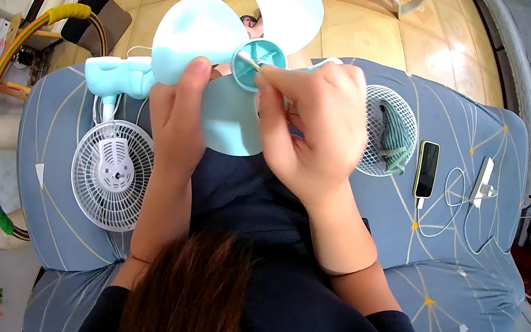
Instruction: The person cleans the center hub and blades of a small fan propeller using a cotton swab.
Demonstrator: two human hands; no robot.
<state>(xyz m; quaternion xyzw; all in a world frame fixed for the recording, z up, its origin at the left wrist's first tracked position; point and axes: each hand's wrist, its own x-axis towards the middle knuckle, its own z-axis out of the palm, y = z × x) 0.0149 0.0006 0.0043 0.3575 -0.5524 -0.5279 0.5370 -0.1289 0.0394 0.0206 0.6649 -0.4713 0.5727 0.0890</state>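
At the fan hub (pixel 270 52), a thin stick (pixel 249 60) points up-left.

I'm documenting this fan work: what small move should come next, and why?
Probably trace the thin stick around the ribbed hub: the right hand holds it at the hub, while the left hand grips the fan blades.

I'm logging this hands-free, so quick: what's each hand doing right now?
Left hand: closed, holding a fan blade.
Right hand: closed, pinching a thin stick at the fan's hub.
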